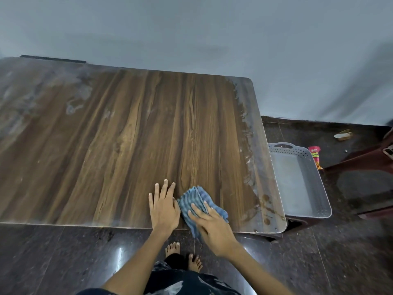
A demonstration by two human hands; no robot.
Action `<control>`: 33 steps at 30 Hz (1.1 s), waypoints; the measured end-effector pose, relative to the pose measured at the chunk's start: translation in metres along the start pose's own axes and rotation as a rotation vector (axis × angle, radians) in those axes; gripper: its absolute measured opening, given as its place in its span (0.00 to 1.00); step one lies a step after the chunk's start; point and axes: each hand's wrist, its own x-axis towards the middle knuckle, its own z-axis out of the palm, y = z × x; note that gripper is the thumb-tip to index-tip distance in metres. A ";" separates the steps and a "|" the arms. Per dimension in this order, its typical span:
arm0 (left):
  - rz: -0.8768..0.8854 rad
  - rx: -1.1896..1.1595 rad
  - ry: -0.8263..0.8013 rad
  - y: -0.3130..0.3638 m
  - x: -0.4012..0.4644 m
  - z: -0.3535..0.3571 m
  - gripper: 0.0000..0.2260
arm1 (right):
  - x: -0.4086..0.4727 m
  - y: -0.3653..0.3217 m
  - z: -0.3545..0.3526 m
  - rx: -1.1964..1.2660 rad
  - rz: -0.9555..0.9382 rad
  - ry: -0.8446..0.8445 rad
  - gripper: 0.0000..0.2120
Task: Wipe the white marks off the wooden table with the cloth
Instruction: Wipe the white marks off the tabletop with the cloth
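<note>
Mid-wipe here, I'd say. My right hand [212, 226] is flat on the cloth [195, 201], fingers straight and pressing it down, no real grip on it, just palm pressure. The cloth sits at the near edge of the worktop [127, 145], partly hanging over that edge. My left hand [163, 207] is just left of the cloth, fingers spread flat on the wood, holding nothing.

The wood around the cloth looks clean. What's left: a white smear zone [42, 96] far left of the cloth, and a white streak band [248, 135] along the edge right of it. Next move probably means sliding the cloth out to one of those while keeping pressure on.

Count: one cloth, two hands, one tray [302, 177] right of the cloth, off the worktop.
</note>
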 end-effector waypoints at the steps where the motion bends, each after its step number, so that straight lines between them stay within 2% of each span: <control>1: 0.013 0.001 -0.006 0.002 0.004 0.000 0.22 | -0.008 0.007 -0.001 -0.005 0.004 -0.019 0.24; 6: 0.097 0.016 -0.047 0.009 0.025 0.001 0.21 | -0.015 0.045 -0.025 0.110 0.186 0.051 0.21; 12: 0.209 0.079 -0.105 0.018 0.051 0.002 0.22 | 0.051 0.067 -0.057 0.127 0.367 0.189 0.21; 19: 0.291 0.144 -0.127 0.037 0.096 0.006 0.22 | 0.114 0.056 -0.066 0.112 0.534 0.284 0.21; 25: 0.301 0.162 -0.144 0.072 0.148 0.012 0.22 | 0.133 0.079 -0.076 0.033 0.507 0.253 0.21; 33: 0.246 0.158 -0.130 0.126 0.242 0.026 0.22 | 0.221 0.149 -0.126 -0.049 0.460 0.228 0.24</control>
